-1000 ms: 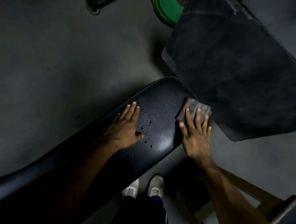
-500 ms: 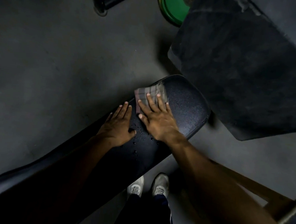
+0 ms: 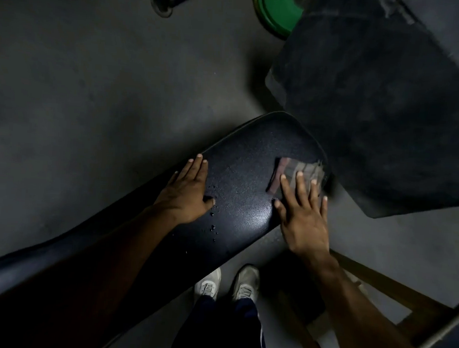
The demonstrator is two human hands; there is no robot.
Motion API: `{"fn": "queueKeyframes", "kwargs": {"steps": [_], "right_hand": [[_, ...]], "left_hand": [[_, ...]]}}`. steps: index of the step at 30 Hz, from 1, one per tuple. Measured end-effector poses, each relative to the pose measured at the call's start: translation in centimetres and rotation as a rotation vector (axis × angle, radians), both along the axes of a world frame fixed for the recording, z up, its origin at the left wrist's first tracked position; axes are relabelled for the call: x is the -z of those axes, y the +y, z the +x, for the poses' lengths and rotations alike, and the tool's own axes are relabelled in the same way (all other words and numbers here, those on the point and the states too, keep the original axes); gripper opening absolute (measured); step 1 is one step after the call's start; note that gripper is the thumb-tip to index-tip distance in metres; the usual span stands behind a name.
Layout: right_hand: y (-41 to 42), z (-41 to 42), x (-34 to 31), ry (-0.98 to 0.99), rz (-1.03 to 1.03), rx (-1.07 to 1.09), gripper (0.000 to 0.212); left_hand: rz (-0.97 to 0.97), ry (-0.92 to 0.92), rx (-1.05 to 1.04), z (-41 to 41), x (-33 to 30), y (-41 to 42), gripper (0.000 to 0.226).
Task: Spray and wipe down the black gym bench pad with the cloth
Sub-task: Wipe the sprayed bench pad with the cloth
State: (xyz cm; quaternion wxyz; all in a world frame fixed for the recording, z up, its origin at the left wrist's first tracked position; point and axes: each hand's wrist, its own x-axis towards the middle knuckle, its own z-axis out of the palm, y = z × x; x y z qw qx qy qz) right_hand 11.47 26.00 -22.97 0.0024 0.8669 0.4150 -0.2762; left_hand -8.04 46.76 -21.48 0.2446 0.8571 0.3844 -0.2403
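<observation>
Right hand (image 3: pixel 305 218) fingers spread flat, pinning cloth (image 3: pixel 298 174) at bench pad (image 3: pixel 243 185) right end; droplets (image 3: pixel 212 228) leftward beside flat open left hand (image 3: pixel 186 195); pad long axis lower-left

The scene is dim and underexposed; a soft sheen of glare lies on the textured black vinyl bench pad (image 3: pixel 248 191), brightest near its rounded end. Left of that pad the grey floor sinks into shadow; the striped cloth (image 3: pixel 298 172) at the pad's right edge is motion-blurred; straight edges bow outward from wide-angle distortion.
</observation>
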Motion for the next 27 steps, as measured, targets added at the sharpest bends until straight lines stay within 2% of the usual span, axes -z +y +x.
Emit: {"fn": "queueKeyframes", "kwargs": {"steps": [3, 7, 10, 14, 17, 20, 24, 27], "right_hand": [[4.3, 0.2, 0.0, 0.047, 0.011, 0.061, 0.064], [7.5, -3.7, -0.4, 0.102, 0.017, -0.167, 0.066], [5.1, -7.9, -0.2, 0.083, 0.094, -0.332, 0.067], [-1.5, -11.0, 0.1, 0.023, 0.075, -0.401, 0.068], [-5.5, -9.8, -0.3, -0.01, 0.04, -0.382, 0.068], [-5.7, -6.8, -0.8, -0.028, -0.023, -0.29, 0.065], [-0.6, -4.1, -0.7, 0.001, -0.019, -0.161, 0.065], [4.6, -4.5, -0.3, 0.035, -0.016, -0.159, 0.068]], "left_hand": [[-0.005, -0.012, -0.022, -0.2, 0.0, -0.3, 0.097], [0.009, -0.007, -0.06, -0.9, 0.3, -0.6, 0.096], [-0.001, 0.019, -0.108, -1.7, 0.2, -0.3, 0.095], [0.013, 0.03, -0.171, -3.4, 0.3, 0.2, 0.095], [0.012, 0.019, -0.196, -4.7, 0.5, 0.2, 0.094], [0.033, -0.004, -0.203, -5.6, 0.8, -0.1, 0.094], [0.048, -0.035, -0.241, -5.8, 1.2, -1.0, 0.096], [0.053, -0.045, -0.276, -5.6, 1.2, -1.8, 0.097]]}}
